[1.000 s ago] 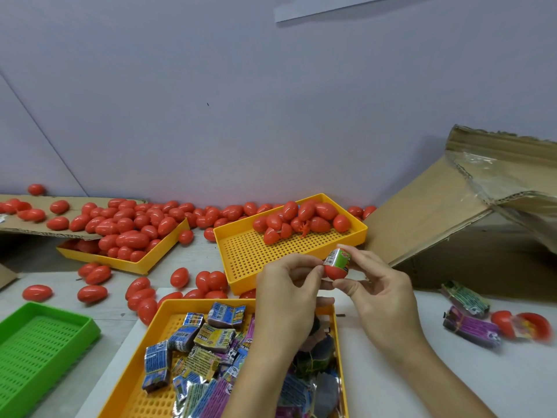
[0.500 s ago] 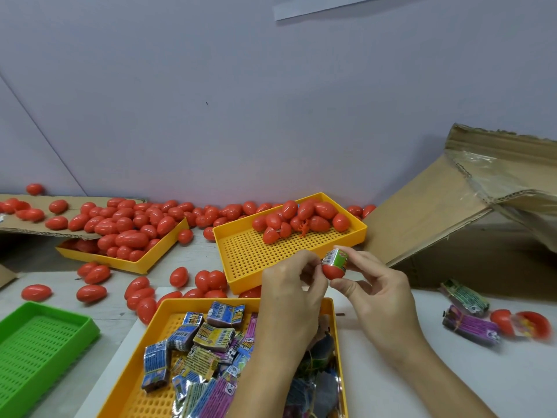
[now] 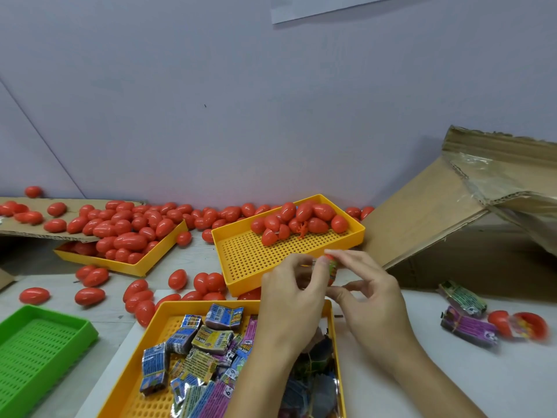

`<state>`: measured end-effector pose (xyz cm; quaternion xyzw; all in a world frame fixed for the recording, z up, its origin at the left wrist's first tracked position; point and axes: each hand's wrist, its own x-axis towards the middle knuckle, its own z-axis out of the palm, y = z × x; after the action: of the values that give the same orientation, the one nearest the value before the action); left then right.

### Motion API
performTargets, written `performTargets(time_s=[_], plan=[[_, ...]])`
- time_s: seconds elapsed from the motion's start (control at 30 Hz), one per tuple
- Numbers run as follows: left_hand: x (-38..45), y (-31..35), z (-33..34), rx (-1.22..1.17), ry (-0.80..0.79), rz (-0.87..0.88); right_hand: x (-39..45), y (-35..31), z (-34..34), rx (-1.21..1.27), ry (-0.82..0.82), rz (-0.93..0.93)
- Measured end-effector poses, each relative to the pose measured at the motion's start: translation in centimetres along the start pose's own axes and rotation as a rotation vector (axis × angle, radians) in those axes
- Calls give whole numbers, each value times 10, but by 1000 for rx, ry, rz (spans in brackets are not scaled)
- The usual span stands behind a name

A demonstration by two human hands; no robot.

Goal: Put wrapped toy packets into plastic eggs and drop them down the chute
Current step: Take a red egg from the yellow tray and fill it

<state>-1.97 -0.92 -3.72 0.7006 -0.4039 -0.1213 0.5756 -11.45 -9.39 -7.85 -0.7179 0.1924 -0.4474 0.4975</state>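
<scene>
Between my two hands is a red plastic egg half with a green wrapped packet sticking out of it. My left hand curls its fingertips over the packet and the egg's left side. My right hand grips the egg from the right, thumb below and blurred fingers above. Under my left wrist, the near yellow tray holds several wrapped toy packets. Behind my hands, a second yellow tray holds several red eggs. The slanted cardboard chute rises at the right.
A third yellow tray of eggs sits back left under a cardboard flap, with loose eggs scattered on the table. A green tray is at the near left. Two packets and an open egg lie at the right.
My left fingertips have moved further over the packet and egg, hiding most of the green wrapper. My right fingers have shifted and are blurred. Both hands stay in the same spot.
</scene>
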Motion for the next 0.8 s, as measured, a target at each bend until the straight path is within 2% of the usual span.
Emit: performTargets(time_s=[0.17, 0.53, 0.6, 0.7, 0.8], plan=[[2, 0, -3, -14, -69, -28, -2, 1, 2, -176, 7, -122], [2, -1, -6, -28, -136, -5, -2, 3, 3, -187, 18, -164], [5, 1, -8, -169, -125, -74, -2, 4, 4, -177, 17, -158], [8, 7, -12, -608, -86, -280, -1, 4, 2, -156, 43, -110], [8, 8, -12, -747, -88, -335, -1, 2, 2, -142, 46, -94]])
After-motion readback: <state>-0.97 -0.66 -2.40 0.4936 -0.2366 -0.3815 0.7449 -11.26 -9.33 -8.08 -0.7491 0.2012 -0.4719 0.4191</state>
